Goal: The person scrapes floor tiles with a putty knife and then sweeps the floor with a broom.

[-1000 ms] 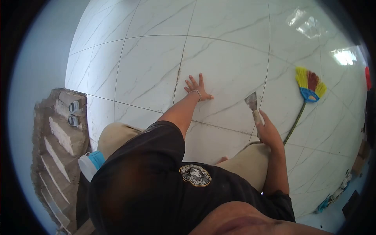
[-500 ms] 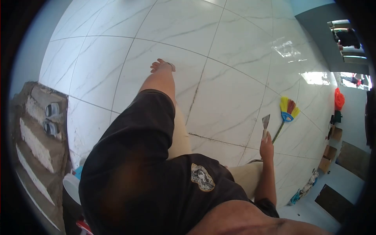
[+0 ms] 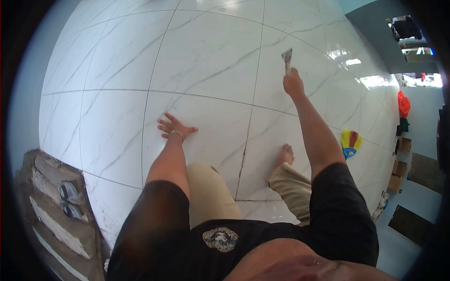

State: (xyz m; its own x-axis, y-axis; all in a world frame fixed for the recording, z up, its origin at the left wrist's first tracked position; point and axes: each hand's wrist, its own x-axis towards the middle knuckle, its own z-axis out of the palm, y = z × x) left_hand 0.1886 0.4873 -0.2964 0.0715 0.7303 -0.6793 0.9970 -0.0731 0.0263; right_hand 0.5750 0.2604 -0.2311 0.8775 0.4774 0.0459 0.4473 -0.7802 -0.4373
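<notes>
In my right hand (image 3: 293, 83) is a putty knife (image 3: 287, 56), gripped by its pale handle with the flat metal blade pointing forward over the tiles. The fingers are wrapped round the handle. My left hand (image 3: 176, 127) is spread on the white marble-patterned tile floor (image 3: 206, 56), fingers apart, with a bracelet (image 3: 177, 134) at the wrist. A dark, rough grout line (image 3: 242, 165) runs between my left hand and my bare right foot (image 3: 286, 153).
A broom with yellow and red bristles (image 3: 351, 139) lies on the right, partly behind my arm. Rough steps (image 3: 61, 225) with a pair of sandals (image 3: 70, 199) descend at the left. Cardboard boxes (image 3: 397, 175) and an orange bag (image 3: 403, 104) sit along the right wall.
My right hand has swung forward and left with the putty knife, out over the floor. My left hand is lower in view and its fingers are spread wider. The view has shifted.
</notes>
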